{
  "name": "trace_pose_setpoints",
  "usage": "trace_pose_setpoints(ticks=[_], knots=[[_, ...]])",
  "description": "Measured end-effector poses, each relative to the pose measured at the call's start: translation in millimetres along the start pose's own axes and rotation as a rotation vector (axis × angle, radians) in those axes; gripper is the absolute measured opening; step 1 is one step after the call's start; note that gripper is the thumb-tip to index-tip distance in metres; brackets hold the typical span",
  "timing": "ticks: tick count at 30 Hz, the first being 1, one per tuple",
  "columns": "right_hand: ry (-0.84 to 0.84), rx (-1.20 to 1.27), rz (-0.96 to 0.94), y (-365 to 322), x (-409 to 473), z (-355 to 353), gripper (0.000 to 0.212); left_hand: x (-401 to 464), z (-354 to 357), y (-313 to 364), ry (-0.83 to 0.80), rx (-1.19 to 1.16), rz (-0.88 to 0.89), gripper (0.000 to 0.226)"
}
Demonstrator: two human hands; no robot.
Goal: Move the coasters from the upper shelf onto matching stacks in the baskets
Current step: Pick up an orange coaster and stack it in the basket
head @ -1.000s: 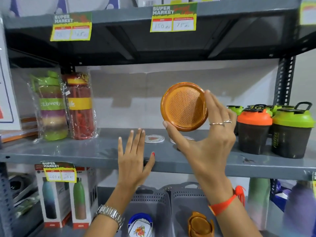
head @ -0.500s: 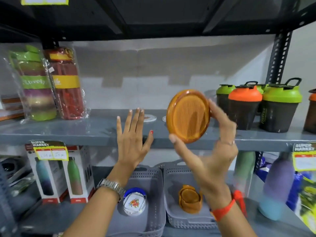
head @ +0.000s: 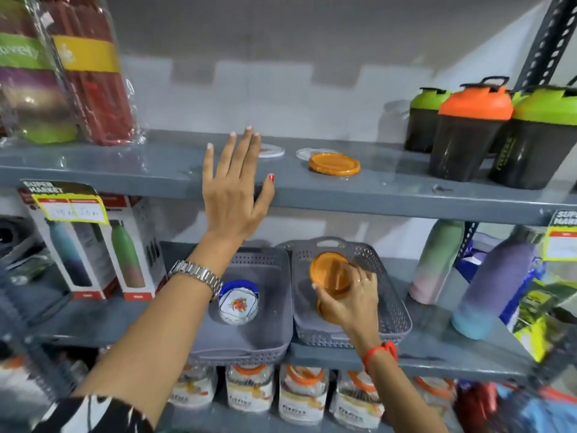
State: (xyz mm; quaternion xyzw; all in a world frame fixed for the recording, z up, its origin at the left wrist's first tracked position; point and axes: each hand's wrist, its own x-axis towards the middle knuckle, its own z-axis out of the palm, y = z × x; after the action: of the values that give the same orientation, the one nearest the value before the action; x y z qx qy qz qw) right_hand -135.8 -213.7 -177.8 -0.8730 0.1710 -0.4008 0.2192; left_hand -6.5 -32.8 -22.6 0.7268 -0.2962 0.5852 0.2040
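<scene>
My right hand (head: 351, 303) grips a round orange coaster (head: 330, 271), tilted, inside the right grey basket (head: 393, 307), just over the orange stack (head: 324, 312) that my hand mostly hides. The left grey basket (head: 274, 307) holds a stack of white floral coasters on a blue base (head: 239, 303). On the upper shelf (head: 390, 195) lie another orange coaster (head: 334, 164) and two white coasters (head: 271, 150) (head: 304, 153). My left hand (head: 232, 189) rests flat and open on the shelf's front edge.
Shaker bottles with green and orange lids (head: 471, 132) stand at the shelf's right. Wrapped bottles (head: 90, 70) stand at its left. Boxed bottles (head: 90, 248) sit left of the baskets, loose bottles (head: 437, 260) to their right. Jars (head: 299, 392) fill the shelf below.
My right hand has carried the orange coaster down from in front of the upper shelf into the right basket. The view has tilted downward. My left hand has stayed on the shelf edge.
</scene>
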Motion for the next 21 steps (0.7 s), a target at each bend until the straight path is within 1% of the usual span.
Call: trace_pose_setpoints(ticks=[2,5,9,14,17,21], knots=[[-0.155,-0.116,0.161,15.2,9.3,13.5,0.062,-1.4,2.7,-1.4,0.012,0.000,-0.003,0.057],[-0.300,-0.214,0.260,38.8,20.8,32.5,0.050,-1.5,4.1,-1.9,0.032,-0.002,0.000,0.058],[-0.434,-0.325,0.374,60.8,27.2,55.9,0.056,-1.2,6.5,-3.1,0.043,0.001,-0.004,0.058],[-0.547,-0.354,0.424,65.5,29.0,62.7,0.062,-1.7,7.3,-2.5,0.058,-0.004,-0.017,0.057],[-0.607,-0.390,0.420,61.2,27.1,62.3,0.066,-2.8,7.3,-3.2,0.059,0.000,-0.019,0.057],[-0.691,-0.499,0.386,55.3,25.5,62.0,0.061,-2.2,7.5,-2.0,0.056,0.003,-0.020,0.057]])
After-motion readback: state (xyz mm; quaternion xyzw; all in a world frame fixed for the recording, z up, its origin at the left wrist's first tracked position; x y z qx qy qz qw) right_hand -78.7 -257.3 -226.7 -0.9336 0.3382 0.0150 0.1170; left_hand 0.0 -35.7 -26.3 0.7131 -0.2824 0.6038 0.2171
